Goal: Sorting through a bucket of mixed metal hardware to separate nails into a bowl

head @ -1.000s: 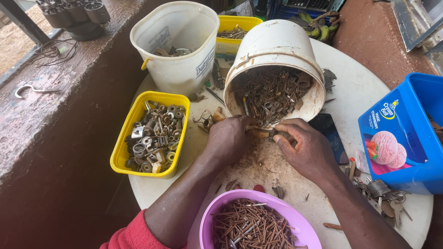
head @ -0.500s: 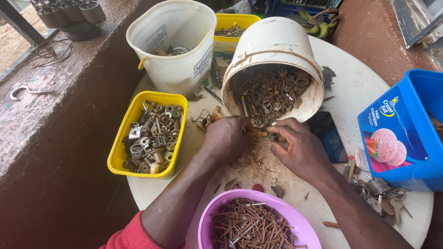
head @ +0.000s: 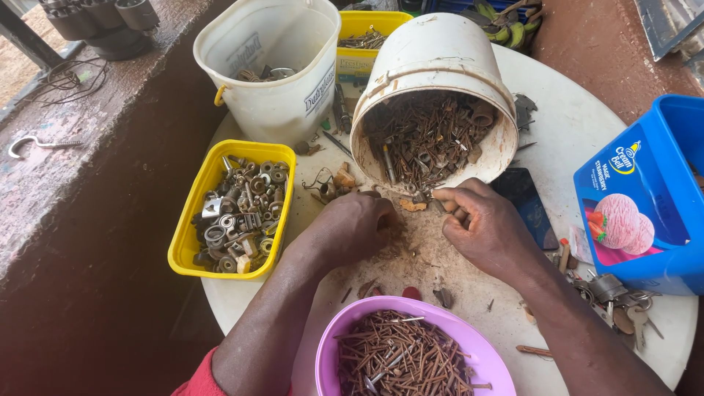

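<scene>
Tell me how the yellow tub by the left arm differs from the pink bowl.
The yellow tub is rectangular; the pink bowl is round. The yellow tub holds mixed nuts, washers and bolts; the pink bowl holds rusty nails. The tub sits left of the left hand, the bowl nearest the person. Both are plastic, open and on the white table.
</scene>
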